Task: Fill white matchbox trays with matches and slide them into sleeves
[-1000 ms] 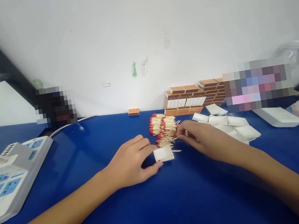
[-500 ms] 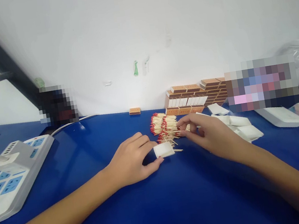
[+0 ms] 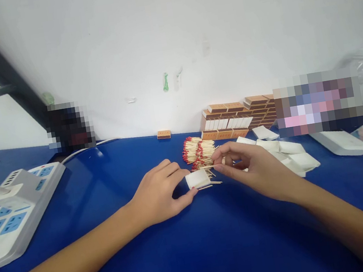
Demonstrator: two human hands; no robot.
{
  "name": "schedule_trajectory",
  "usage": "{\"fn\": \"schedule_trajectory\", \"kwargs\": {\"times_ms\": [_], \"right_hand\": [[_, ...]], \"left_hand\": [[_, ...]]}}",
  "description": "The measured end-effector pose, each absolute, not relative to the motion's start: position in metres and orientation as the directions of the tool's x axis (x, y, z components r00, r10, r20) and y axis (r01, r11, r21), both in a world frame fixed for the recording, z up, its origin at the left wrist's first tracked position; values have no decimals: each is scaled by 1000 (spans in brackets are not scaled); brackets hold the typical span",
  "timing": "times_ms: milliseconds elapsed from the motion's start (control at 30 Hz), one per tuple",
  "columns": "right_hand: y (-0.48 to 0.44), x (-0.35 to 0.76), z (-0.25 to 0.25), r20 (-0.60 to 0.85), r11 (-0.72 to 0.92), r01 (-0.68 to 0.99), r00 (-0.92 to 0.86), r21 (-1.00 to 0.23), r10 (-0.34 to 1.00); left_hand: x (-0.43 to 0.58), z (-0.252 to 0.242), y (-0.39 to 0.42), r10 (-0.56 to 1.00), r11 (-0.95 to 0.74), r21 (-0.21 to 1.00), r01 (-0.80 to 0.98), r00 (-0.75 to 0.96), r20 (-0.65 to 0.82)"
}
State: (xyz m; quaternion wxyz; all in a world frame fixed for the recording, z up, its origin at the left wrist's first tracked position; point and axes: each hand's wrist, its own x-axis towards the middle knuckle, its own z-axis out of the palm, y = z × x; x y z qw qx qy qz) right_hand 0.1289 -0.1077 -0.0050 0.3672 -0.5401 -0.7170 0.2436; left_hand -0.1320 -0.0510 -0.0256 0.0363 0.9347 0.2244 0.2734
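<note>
Between its thumb and index finger, my left hand (image 3: pixel 163 192) grips a small white matchbox tray (image 3: pixel 198 179) low over the table. My right hand (image 3: pixel 246 162) pinches a matchstick (image 3: pixel 207 167) that points left, just above the tray's far edge. Behind the tray lies a pile of red-tipped matches (image 3: pixel 199 149). A few loose sticks lie by the tray's right and near edges. Several white matchbox trays (image 3: pixel 293 155) rest beyond my right hand.
Matchboxes (image 3: pixel 225 122) are stacked along the wall, and a single matchbox (image 3: pixel 164 134) lies apart to their left. A white power strip (image 3: pixel 26 220) with a plugged-in cable occupies the left side. At the right sits a white box (image 3: pixel 343 142).
My right hand has come slightly left and pulled a matchstick from the pile to above the tray. The tray has tilted a little; my left hand keeps its hold.
</note>
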Motion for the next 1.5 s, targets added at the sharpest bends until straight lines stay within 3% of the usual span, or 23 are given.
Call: {"fn": "schedule_trajectory", "kwargs": {"times_ms": [133,300,467,633,933,1500], "right_hand": [[-112,120,-6,224,324,605,-237,-728,945],[-116,115,-7,292,445,645,-337,-621,895],[-121,112,-7,443,572,696,-387,-435,809],[-121,110,-9,490,627,717,-446,-304,749],[-125,101,-18,459,637,652,-456,-411,763],[-123,104,-23,381,599,654,-464,-461,800]], "left_hand": [[-132,-26,-52,411,-911,189,367,764,497],[-132,-25,-55,397,-913,133,386,760,514],[-130,-23,-60,369,-913,44,406,772,518],[-129,-21,-63,344,-917,11,398,779,524],[-127,-25,-66,319,-941,91,327,761,565],[-126,-24,-64,309,-951,178,252,761,570]]}}
